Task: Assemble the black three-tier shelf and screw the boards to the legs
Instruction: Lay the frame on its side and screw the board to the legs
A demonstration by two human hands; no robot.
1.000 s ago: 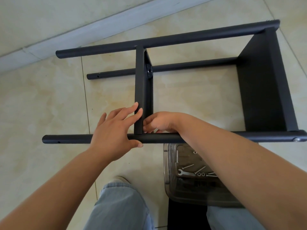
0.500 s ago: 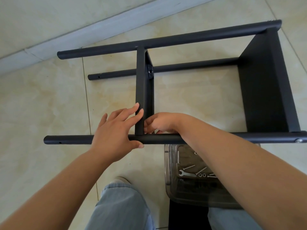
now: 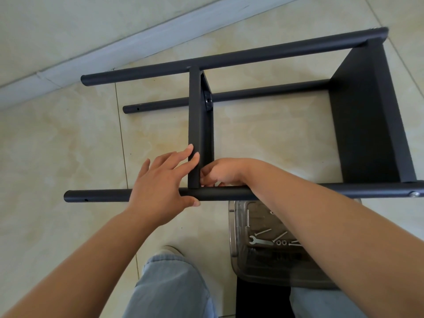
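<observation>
Shelf frame (image 3: 229, 58) lying lengthwise left–right; left hand (image 3: 160, 187) flat against middle board (image 3: 195, 125); right hand (image 3: 220, 172) fingers curled, contents hidden.

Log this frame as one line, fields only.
step: fixing middle board to near leg | left hand: spread over leg and board | right hand: curled at joint, contents hidden | wrench: in tray

The tiled floor (image 3: 57, 145) carries the black shelf frame (image 3: 252, 97) on its side and a clear plastic box (image 3: 236, 244).
</observation>
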